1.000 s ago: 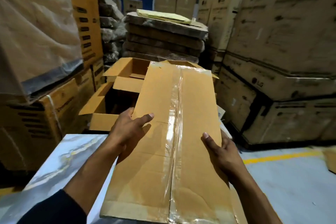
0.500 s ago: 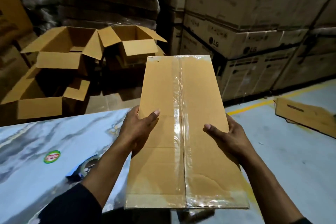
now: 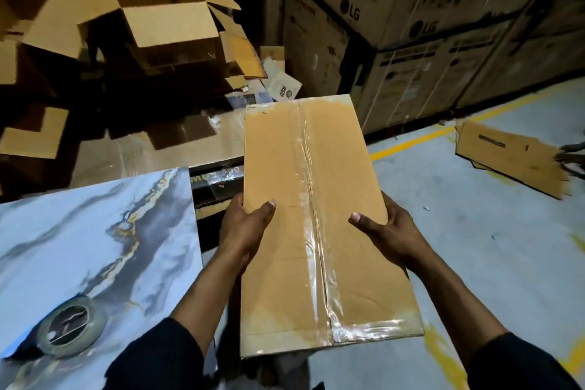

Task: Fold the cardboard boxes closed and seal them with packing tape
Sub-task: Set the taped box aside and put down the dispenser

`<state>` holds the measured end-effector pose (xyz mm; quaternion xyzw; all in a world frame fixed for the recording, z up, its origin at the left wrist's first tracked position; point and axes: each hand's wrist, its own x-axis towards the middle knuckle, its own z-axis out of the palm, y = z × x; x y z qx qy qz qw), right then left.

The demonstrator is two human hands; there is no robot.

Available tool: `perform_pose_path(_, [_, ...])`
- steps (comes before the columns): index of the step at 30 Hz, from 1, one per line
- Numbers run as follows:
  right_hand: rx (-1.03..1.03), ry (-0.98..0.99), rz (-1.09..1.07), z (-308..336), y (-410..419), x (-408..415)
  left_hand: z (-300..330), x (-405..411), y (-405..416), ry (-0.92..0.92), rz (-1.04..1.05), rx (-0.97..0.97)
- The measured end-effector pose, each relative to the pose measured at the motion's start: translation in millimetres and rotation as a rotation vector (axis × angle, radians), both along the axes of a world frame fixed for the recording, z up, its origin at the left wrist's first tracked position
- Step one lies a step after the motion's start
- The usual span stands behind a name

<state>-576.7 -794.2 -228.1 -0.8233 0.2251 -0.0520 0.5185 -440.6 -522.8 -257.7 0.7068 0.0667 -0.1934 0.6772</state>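
Two hands, left hand (image 3: pixel 245 231) and right hand (image 3: pixel 391 231), grip the long brown tape-sealed cardboard box (image 3: pixel 316 225) by its sides, fingers hidden beneath, thumbs on top, beside the marbled blue-grey surface (image 3: pixel 95 231) bearing a blurred tape roll (image 3: pixel 71 329), amid stacked warehouse cartons (image 3: pixel 427 25).

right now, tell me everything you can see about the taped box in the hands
The taped box is long, narrow, plain brown cardboard. Its flaps are folded shut, with clear glossy tape running along the centre seam and across the near end, wrinkled in places. It is held in the air beside the marble-patterned table, far end tilted slightly up and away. The left hand grips its left edge and the right hand its right edge, thumbs on top. A faint crease crosses the left flap.
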Motion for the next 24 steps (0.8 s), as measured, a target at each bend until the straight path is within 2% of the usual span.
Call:
perform_pose_path(5, [0.04,0.138,0.071,-61.6,-45.0,37.1,-69.4,20.9,-30.6,0.126,0.044,0.085])
perform_pose_path(13, [0.08,0.401,0.164,-199.3,-105.0,72.7,-161.8,4.3,-74.8,0.325,0.185,0.219])
perform_pose_path(18, [-0.083,0.579,0.243,-258.4,-130.4,97.2,-208.9,-12.4,-112.1,0.509,0.311,0.222])
perform_pose_path(22, [-0.098,0.679,0.285,-308.7,-145.4,108.0,-303.7,-17.7,-113.4,0.599,0.32,0.253])
perform_pose_path(24, [-0.091,0.72,0.28,-333.7,-151.8,108.9,-294.2,-15.6,-125.5,0.589,0.317,0.297])
